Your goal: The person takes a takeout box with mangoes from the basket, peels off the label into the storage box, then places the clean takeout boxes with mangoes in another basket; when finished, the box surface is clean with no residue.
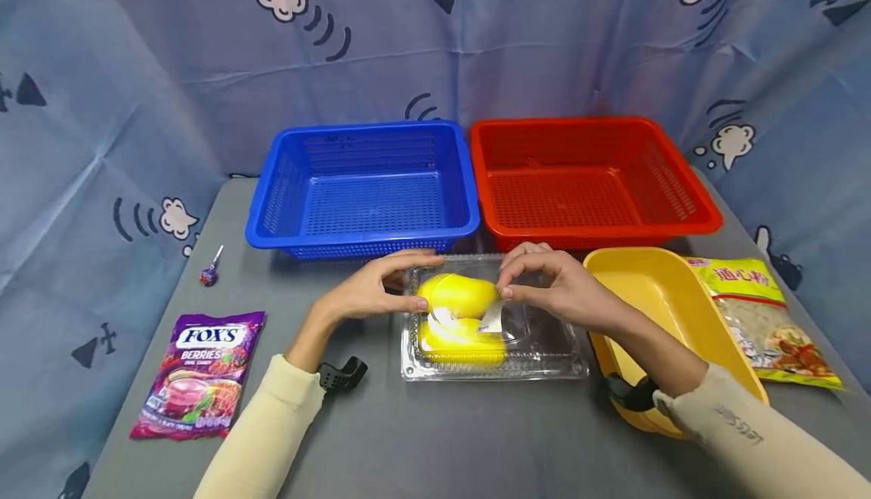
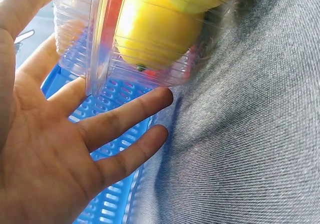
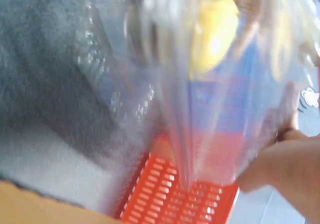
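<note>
A clear plastic clamshell box (image 1: pixel 544 363) lies on the table, with two yellow fruits (image 1: pixel 459 296), apparently mangoes, inside its left part. A small white label (image 1: pixel 491 319) shows on the lid. My left hand (image 1: pixel 370 287) holds the box at its left side, thumb over the lid; in the left wrist view the last fingers of the left hand (image 2: pixel 65 144) spread apart below it. At the lid's upper right, the thumb and forefinger of my right hand (image 1: pixel 561 291) pinch the plastic beside the label. Blur hides the exact contact in the right wrist view.
Behind the box stand a blue basket (image 1: pixel 367 242) and a red basket (image 1: pixel 605 236). A yellow tray (image 1: pixel 646 295) is under my right forearm, beside a pasta bag (image 1: pixel 762 317). At left lie a candy bag (image 1: pixel 200 374) and a lollipop (image 1: pixel 209 274).
</note>
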Available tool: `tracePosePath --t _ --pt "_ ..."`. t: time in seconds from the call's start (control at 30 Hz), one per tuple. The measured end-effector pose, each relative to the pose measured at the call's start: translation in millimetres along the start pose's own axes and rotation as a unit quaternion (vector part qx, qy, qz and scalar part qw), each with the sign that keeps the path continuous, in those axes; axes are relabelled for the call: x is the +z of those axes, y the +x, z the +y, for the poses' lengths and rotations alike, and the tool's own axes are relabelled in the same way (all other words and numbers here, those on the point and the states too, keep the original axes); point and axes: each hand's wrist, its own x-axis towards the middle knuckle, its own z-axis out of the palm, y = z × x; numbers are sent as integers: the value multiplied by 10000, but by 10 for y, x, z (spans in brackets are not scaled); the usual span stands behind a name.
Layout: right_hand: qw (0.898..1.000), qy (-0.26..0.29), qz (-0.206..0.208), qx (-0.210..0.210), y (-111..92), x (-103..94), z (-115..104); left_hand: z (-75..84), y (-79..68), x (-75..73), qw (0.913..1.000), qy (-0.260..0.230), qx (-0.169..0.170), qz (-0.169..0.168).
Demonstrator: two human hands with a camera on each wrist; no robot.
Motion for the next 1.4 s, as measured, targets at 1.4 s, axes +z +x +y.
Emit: tracePosePath --t 1.4 --pt "9877 -1235 -735 614 -831 -1103 826 65 -68 38 9999 -65 67 -62"
